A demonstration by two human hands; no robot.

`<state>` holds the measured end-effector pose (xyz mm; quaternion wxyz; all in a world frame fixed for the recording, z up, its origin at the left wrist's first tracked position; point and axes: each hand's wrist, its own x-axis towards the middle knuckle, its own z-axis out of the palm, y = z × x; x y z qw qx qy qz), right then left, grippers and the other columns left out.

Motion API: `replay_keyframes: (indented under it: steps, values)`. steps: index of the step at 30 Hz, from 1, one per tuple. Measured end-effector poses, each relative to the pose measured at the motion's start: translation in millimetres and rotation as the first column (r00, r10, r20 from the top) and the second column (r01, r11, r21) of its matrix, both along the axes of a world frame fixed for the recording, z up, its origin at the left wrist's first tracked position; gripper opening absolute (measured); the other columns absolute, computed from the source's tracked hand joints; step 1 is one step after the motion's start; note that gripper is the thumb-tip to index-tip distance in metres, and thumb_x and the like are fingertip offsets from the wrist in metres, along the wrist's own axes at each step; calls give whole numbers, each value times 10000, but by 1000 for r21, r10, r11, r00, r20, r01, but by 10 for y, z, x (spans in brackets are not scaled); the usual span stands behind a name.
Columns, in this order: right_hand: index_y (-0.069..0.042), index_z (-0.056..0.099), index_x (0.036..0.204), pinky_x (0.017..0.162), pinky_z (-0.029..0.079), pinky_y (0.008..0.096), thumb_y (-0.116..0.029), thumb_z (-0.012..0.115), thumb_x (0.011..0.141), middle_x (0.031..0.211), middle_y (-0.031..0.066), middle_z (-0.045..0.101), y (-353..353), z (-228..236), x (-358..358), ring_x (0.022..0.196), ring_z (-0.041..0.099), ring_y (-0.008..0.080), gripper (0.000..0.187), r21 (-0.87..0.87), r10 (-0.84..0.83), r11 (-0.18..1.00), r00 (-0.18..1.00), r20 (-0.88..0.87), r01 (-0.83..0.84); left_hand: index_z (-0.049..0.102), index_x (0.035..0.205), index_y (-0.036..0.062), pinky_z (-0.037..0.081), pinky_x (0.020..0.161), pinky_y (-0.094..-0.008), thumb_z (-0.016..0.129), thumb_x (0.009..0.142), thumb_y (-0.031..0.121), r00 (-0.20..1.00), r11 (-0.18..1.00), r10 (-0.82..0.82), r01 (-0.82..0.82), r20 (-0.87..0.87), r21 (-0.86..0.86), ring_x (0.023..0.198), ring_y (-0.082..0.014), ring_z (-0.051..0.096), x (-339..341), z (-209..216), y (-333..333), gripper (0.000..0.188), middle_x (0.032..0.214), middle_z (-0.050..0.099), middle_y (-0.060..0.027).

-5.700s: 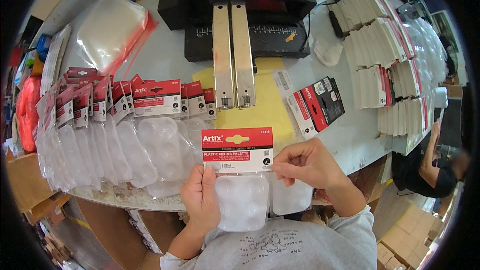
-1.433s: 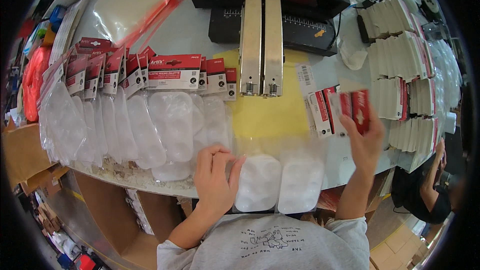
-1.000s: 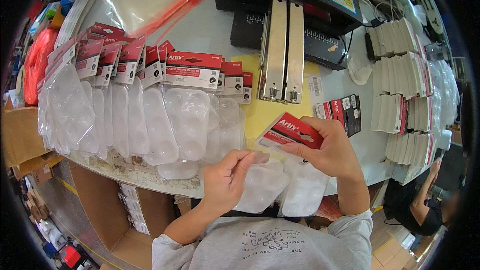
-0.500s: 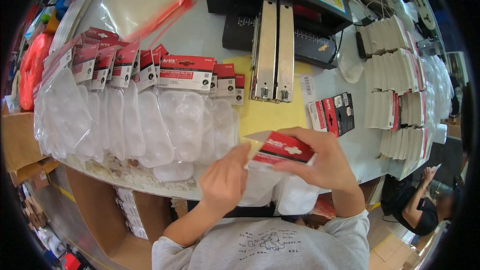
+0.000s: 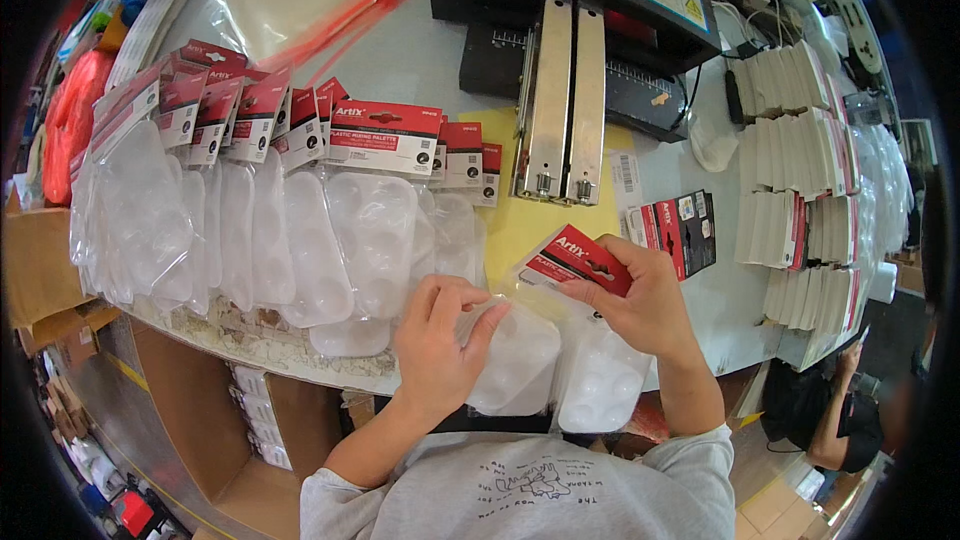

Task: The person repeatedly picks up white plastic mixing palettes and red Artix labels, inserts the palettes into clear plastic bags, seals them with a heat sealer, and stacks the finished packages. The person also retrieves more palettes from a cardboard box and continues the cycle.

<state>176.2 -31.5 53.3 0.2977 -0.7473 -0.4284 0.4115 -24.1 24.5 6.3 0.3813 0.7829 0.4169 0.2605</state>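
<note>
My right hand (image 5: 648,302) grips a red and white header card (image 5: 580,262) with a hang hole, thumb on its front and fingers behind. Clear film shows at the card's left edge. My left hand (image 5: 440,348) is closed, thumb and forefinger pinching the edge of a clear plastic bag around a translucent white paint palette (image 5: 518,358). This palette lies over the table's front edge, below the card. Beside it, under my right wrist, more palettes (image 5: 602,378) lie in a pile.
Bagged palettes with red header cards (image 5: 385,138) overlap along the left. A black sealing machine (image 5: 580,0) with metal bars stands at the back. Stacked cards (image 5: 800,210) fill the right side, near a black and red card (image 5: 685,230). Clear bags (image 5: 300,0) lie back left. Another person sits lower right.
The header card has tilted and moved slightly right in my right hand. My left hand has dropped from the card's side to the bag edge over the palette. The view has shifted slightly.
</note>
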Motion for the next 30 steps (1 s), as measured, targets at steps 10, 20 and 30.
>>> replay_keyframes:
  steps: [10, 20, 30]
  values:
    - [17, 574, 1042, 619, 472, 259, -213, 759, 726, 770, 131, 633, -90, 338, 14, 639, 570, 139, 433, 129, 141, 983, 989, -46, -134, 487, 1025, 5, 484, 714, -235, 558, 891, 47, 938, 712, 153, 114, 312, -693, 806, -120, 642, -35, 225, -34, 158, 856, 689, -121]
    - [9, 582, 1003, 576, 444, 250, -170, 765, 725, 724, 78, 616, -108, 302, -47, 635, 498, 54, 378, 149, -27, 988, 997, -67, 36, 477, 1044, -14, 498, 681, -237, 534, 908, 46, 942, 926, 198, -89, 270, -366, 731, -154, 649, 72, 213, -87, 159, 839, 671, -122]
    - [20, 612, 861, 530, 385, 210, -111, 766, 718, 645, 3, 560, -76, 281, -71, 588, 431, 42, 249, 24, -91, 995, 989, -118, 94, 571, 1071, -47, 487, 722, -218, 585, 897, 122, 913, 656, 69, 262, 402, -708, 797, -84, 608, 13, 253, -2, 243, 929, 682, -92]
